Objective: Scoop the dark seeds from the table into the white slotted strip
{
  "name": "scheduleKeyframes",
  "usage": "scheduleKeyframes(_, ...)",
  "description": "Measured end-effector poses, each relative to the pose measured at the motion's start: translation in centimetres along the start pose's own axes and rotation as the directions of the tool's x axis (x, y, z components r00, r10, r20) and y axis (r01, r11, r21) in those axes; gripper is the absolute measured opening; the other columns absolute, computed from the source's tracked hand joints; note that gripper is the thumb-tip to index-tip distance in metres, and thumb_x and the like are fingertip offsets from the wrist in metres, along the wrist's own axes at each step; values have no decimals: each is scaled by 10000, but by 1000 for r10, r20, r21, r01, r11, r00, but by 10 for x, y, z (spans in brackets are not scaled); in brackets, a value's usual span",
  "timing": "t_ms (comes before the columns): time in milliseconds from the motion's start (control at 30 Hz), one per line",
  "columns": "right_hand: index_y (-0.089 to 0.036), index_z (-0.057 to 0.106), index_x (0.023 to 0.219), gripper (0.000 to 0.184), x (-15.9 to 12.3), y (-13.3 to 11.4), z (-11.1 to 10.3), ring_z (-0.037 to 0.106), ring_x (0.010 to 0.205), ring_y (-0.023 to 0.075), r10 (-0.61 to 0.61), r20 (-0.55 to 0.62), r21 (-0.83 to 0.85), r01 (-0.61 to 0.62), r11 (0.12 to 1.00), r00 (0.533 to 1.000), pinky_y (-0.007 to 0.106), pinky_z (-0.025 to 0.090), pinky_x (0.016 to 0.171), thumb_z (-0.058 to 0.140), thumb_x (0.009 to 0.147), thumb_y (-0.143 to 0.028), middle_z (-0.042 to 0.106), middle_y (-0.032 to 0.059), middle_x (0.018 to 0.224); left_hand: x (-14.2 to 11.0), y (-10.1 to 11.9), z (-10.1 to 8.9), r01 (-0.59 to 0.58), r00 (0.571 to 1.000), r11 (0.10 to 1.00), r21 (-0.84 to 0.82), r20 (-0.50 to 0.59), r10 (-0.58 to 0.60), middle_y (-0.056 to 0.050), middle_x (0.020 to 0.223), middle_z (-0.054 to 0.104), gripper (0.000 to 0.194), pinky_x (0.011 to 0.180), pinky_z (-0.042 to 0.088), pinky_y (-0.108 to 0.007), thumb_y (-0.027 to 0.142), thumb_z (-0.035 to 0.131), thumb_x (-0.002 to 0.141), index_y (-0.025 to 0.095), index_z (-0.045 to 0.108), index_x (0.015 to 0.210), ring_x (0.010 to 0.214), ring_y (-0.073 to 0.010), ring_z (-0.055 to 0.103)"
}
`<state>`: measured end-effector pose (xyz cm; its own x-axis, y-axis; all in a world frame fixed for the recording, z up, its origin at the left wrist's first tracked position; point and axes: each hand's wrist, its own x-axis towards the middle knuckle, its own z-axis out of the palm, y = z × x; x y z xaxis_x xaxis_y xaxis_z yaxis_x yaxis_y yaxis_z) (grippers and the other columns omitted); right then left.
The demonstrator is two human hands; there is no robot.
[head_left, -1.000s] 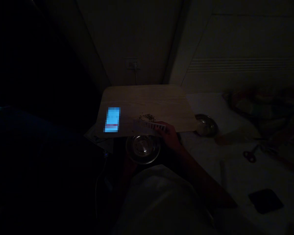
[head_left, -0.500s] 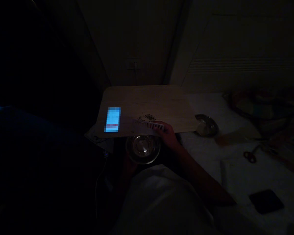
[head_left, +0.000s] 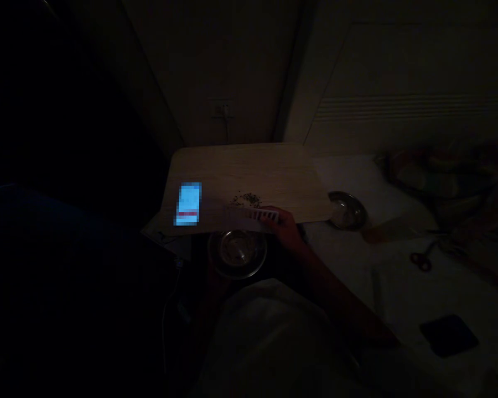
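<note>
Dim light leaves much in shadow. My right hand (head_left: 287,228) is closed on a flat white piece (head_left: 249,214) with a row of dark slots or marks along its edge. That piece lies low over the near edge of a wooden board (head_left: 274,166), beside a small scatter of dark bits (head_left: 251,198). Below the board's edge, my left hand (head_left: 219,279) grips a round steel bowl (head_left: 237,271) from its left underside. Few of the left fingers show. Inside the bowl are some small specks, too dark to name.
A glowing phone (head_left: 188,203) lies at the board's left end. Right of the board, on a white sheet, are another steel bowl (head_left: 357,213), scissors (head_left: 421,262) and a dark square item (head_left: 449,335). A plugged socket (head_left: 222,108) is on the wall behind; a white cable (head_left: 164,326) hangs at left.
The bowl in my left hand has shifted slightly left. The right hand and its white piece hold nearly the same place over the board. The whole view has shifted a little.
</note>
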<state>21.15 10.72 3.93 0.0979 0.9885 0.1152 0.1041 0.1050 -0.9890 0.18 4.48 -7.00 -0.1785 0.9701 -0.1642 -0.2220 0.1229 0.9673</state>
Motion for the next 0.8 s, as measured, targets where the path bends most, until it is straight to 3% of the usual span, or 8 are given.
scheduleKeyframes(33, -206, 690, 910, 248, 0, 0, -3, 630, 782, 178, -3, -35, -2, 2, 1000, 999, 314, 497, 721, 656, 726, -369, 702, 23, 871, -1, 0, -1, -80, 997, 996, 31, 8, 80, -19, 1379, 466, 553, 1118, 227, -348, 348, 661, 751, 245, 518, 1276, 1323, -222, 340)
scheduleKeyframes(67, -208, 688, 910, 240, -1, 0, -7, 628, 796, 180, -4, -72, -6, 3, 1000, 997, 315, 492, 732, 653, 731, -364, 700, 22, 879, -2, 1, -1, -146, 987, 986, 75, 81, 140, -2, 1416, 420, 621, 1127, 212, -334, 284, 687, 733, 262, 479, 1318, 1345, -214, 300)
scheduleKeyframes(133, -212, 683, 916, 238, -2, 0, -11, 625, 805, 185, 7, -117, -5, -8, 1000, 993, 315, 490, 733, 653, 731, -359, 697, 21, 891, -3, 4, -1, -178, 977, 980, 86, 137, 165, 43, 1426, 403, 653, 1124, 230, -317, 223, 685, 735, 316, 453, 1338, 1345, -198, 302)
scheduleKeyframes(300, -210, 666, 945, 235, -6, -1, -5, 623, 842, 191, -14, -93, -15, 13, 1000, 996, 317, 489, 747, 626, 755, -344, 692, 30, 924, -2, 0, 3, 17, 992, 999, -34, 122, -13, 7, 1360, 491, 522, 1109, 272, -381, 293, 663, 751, 274, 554, 1261, 1301, -250, 378)
scheduleKeyframes(400, -207, 657, 965, 235, -5, -2, 5, 620, 856, 187, -28, -94, -25, 25, 999, 995, 316, 486, 765, 601, 776, -335, 689, 30, 933, 0, -5, 6, 165, 982, 973, -161, 117, -148, -11, 1361, 491, 488, 1097, 293, -356, 364, 619, 778, 256, 568, 1251, 1313, -246, 361)
scheduleKeyframes(467, -202, 653, 970, 242, -4, -1, 9, 617, 847, 185, -17, -110, -22, 14, 1000, 994, 311, 486, 758, 603, 772, -332, 687, 34, 929, 1, -4, 8, 194, 977, 966, -173, 122, -175, -29, 1349, 504, 483, 1070, 334, -369, 409, 599, 782, 244, 582, 1235, 1300, -263, 379)
scheduleKeyframes(567, -193, 649, 978, 255, -1, 1, 9, 612, 826, 182, -11, -133, -19, 9, 1000, 991, 304, 486, 738, 600, 772, -335, 684, 43, 928, 1, 2, 6, 201, 976, 964, -176, 119, -182, -17, 1345, 509, 510, 1100, 280, -329, 331, 697, 701, 251, 610, 1197, 1342, -254, 302)
scheduleKeyframes(800, -193, 648, 977, 261, 2, 5, -11, 608, 822, 182, -37, -262, -60, 22, 998, 964, 313, 477, 746, 588, 781, -354, 683, 38, 906, -1, 3, 1, 253, 967, 934, -252, 94, -237, -25, 1340, 514, 507, 1120, 222, -331, 198, 721, 670, 202, 623, 1168, 1365, -265, 238)
